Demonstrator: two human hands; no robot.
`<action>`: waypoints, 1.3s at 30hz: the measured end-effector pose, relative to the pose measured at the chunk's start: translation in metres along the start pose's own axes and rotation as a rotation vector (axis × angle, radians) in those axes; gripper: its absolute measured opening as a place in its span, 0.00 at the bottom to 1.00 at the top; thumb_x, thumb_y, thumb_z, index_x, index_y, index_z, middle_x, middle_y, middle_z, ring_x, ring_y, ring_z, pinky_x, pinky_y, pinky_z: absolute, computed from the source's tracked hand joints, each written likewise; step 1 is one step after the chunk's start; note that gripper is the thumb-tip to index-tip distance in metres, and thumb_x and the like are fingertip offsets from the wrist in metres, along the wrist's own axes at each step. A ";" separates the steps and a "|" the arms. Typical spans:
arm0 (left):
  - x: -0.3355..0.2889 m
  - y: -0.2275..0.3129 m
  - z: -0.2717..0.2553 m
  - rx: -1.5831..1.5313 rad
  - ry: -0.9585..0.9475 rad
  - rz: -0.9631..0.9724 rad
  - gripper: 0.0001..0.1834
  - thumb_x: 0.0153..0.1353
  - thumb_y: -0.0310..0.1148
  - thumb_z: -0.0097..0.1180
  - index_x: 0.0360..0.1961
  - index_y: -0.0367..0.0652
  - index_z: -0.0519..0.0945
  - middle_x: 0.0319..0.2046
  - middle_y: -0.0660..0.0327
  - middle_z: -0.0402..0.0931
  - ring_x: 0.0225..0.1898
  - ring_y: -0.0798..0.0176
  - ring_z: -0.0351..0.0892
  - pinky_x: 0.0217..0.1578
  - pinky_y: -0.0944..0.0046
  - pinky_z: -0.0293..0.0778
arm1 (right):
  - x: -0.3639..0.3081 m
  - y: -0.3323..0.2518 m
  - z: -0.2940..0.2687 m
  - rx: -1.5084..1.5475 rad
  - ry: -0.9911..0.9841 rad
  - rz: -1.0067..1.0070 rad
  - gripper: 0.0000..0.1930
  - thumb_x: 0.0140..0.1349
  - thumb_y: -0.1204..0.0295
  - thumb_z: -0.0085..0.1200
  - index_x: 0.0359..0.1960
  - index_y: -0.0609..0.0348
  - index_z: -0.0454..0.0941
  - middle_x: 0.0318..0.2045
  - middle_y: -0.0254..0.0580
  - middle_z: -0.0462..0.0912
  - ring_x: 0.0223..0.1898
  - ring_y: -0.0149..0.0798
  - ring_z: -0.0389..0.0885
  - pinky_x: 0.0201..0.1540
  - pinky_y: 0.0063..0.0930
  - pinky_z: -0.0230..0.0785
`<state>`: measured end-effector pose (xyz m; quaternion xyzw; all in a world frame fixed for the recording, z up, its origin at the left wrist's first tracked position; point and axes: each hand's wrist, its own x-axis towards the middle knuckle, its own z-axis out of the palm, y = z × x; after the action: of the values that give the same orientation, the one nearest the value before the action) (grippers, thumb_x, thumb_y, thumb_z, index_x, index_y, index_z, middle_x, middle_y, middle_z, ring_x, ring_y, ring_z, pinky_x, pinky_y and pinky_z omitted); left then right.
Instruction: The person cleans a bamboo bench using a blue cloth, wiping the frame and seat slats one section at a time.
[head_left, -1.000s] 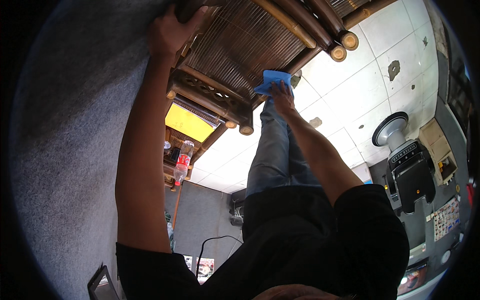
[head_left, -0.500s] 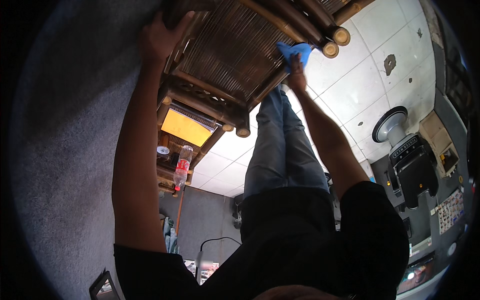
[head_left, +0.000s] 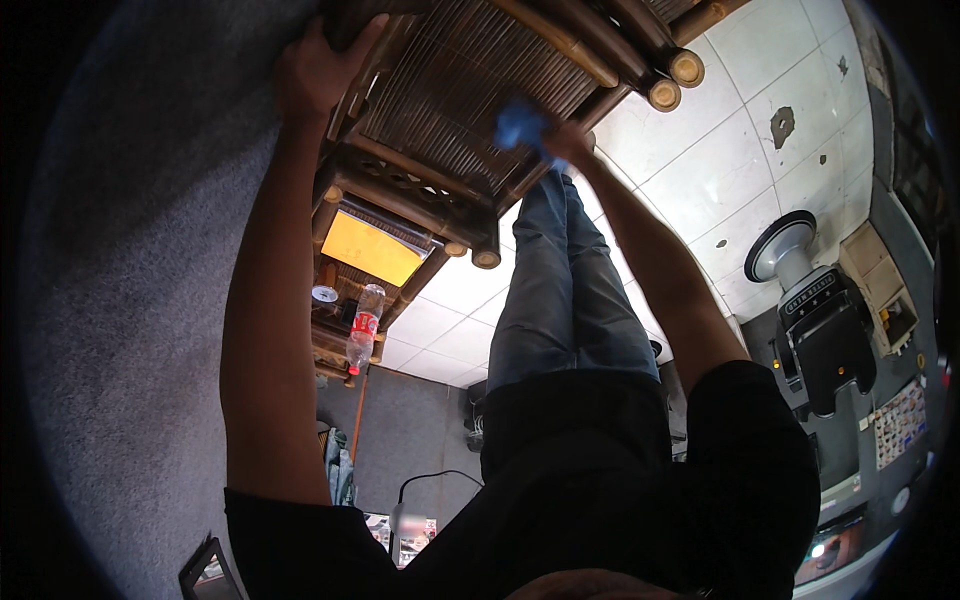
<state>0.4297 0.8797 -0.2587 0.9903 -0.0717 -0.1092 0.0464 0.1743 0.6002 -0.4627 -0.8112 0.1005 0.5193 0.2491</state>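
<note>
My left hand (head_left: 315,75) grips the dark top rail of a bamboo bench (head_left: 440,90) by the grey wall, thumb spread to one side; its fingertips are partly in shadow. In my right hand (head_left: 568,142) is a blue cloth (head_left: 522,125), blurred by motion, over the bench's slatted seat near its front edge. The seat is made of thin brown slats framed by thick bamboo poles.
Beside the bench, a smaller bamboo table holds a yellow sheet (head_left: 373,248) and a clear plastic bottle (head_left: 364,330) with a red label. A black barber chair (head_left: 825,340) stands right on white floor tiles (head_left: 720,170). My legs (head_left: 560,290) are close to the bench.
My right hand has swept the blue cloth leftward and inward, from the seat's front edge onto the slats. My left hand keeps its place on the rail.
</note>
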 end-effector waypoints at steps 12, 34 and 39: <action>0.007 0.025 -0.003 -0.090 -0.039 -0.007 0.44 0.54 0.75 0.57 0.49 0.42 0.84 0.37 0.44 0.86 0.42 0.40 0.86 0.44 0.47 0.83 | 0.001 0.080 0.040 -0.264 0.709 -0.250 0.27 0.63 0.75 0.51 0.66 0.43 0.74 0.73 0.47 0.65 0.74 0.54 0.61 0.76 0.47 0.55; 0.004 0.013 -0.008 -0.114 -0.011 0.025 0.45 0.53 0.75 0.58 0.43 0.37 0.86 0.33 0.42 0.86 0.39 0.37 0.86 0.42 0.45 0.82 | 0.049 0.033 -0.080 0.167 0.811 -0.359 0.33 0.60 0.67 0.56 0.70 0.36 0.67 0.54 0.56 0.83 0.58 0.56 0.81 0.58 0.52 0.76; 0.011 0.029 0.000 -0.135 0.166 0.146 0.44 0.57 0.64 0.65 0.43 0.21 0.83 0.29 0.36 0.84 0.33 0.43 0.89 0.35 0.50 0.83 | 0.039 0.036 0.034 -0.161 0.621 -0.214 0.39 0.60 0.75 0.54 0.75 0.40 0.61 0.77 0.43 0.57 0.78 0.54 0.51 0.75 0.59 0.51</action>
<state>0.4368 0.8496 -0.2578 0.9827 -0.1322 -0.0277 0.1265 0.1497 0.5905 -0.5194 -0.9538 0.0448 0.2245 0.1948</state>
